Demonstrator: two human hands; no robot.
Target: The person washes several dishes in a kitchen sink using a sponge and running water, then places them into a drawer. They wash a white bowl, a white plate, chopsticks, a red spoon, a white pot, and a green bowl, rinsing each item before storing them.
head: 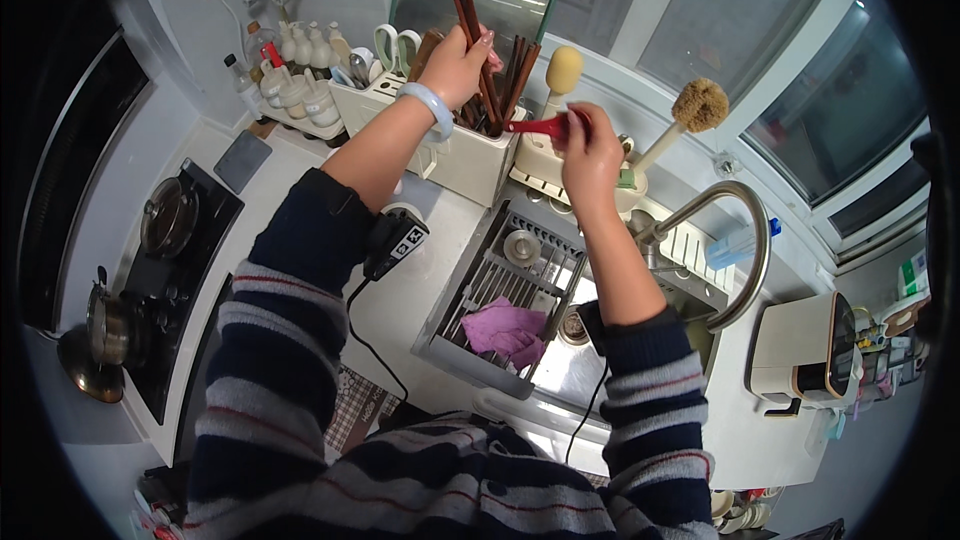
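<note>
My left hand (456, 69) grips a few dark wooden chopsticks (463, 0) that stand nearly upright, their lower ends down in the cream utensil holder (476, 178). More brown chopsticks (524, 69) lean in the same compartment, right of that hand. Between the fingers of my right hand (592, 154) is a red spoon (534, 126). It lies roughly level, with its slim handle pointing left at the holder's right rim; the fingers partly cover its other end. White-handled scissors (396, 49) stand in the holder's left part.
A green-rimmed cutting board (474, 4) stands behind the holder. Right of it are a yellow sponge brush (564, 71) and a bristle brush (699, 106). A purple cloth (506, 331) lies on the sink rack (491, 281), near the curved faucet (761, 240). Seasoning jars (294, 94) stand left.
</note>
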